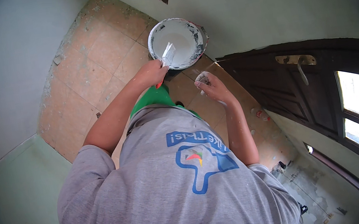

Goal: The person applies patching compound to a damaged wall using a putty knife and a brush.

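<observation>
My left hand (151,73) is closed around the red handle of a putty knife (168,54). Its white-smeared blade reaches over the near rim of a round bucket (152,34) that holds white paste and stands on the floor by the wall. My right hand (214,87) is just right of it, below the bucket. It grips a small object coated in white (202,78); what kind of object I cannot tell. My grey T-shirt and green trousers fill the lower middle of the view.
The floor is orange-brown tile (97,59) with rough, spattered edges. Pale walls rise at left and behind the bucket. A dark wooden door (288,91) with a metal handle (301,68) stands open at right, beside windows. A small red item (259,113) lies on the tiles.
</observation>
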`<state>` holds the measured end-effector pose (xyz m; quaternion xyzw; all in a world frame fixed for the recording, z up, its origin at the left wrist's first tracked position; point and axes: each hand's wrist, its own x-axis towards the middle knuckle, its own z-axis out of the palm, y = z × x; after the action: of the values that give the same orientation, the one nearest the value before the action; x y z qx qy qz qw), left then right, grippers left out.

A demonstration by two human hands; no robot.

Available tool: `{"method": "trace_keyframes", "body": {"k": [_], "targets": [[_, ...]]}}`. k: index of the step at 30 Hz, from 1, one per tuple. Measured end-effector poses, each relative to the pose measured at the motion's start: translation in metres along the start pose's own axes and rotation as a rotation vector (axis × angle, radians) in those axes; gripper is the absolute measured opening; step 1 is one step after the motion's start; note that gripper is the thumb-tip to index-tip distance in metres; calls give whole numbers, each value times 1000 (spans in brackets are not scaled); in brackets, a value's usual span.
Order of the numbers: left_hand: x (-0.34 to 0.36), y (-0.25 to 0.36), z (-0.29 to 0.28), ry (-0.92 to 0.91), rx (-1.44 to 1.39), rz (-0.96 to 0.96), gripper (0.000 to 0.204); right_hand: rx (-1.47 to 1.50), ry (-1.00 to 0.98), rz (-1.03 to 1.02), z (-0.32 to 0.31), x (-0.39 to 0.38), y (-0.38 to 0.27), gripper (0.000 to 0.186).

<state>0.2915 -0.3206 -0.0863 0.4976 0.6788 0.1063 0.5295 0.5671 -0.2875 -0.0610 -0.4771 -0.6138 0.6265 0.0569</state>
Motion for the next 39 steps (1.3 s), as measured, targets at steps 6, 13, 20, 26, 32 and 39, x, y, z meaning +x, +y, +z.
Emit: {"method": "trace_keyframes", "body": {"k": [6,13,20,26,32,39], "targets": [[107,-23,-4,115,321,47,33,-45,118,149,-8,23,-8,26],[234,-56,2,-154,-96,-240,32,133,210,318,3,55,-9,24],[300,-80,30,-215,-357,-540,21,117,214,338,-5,56,6,23],[295,-72,41,-162,-287,-503,22,68,295,346,-33,50,10,22],[268,-69,18,-209,-96,-272,42,8,274,279,-50,54,4,23],[179,-25,-1,-53,-322,113,26,-9,262,195,-65,57,-3,24]]}}
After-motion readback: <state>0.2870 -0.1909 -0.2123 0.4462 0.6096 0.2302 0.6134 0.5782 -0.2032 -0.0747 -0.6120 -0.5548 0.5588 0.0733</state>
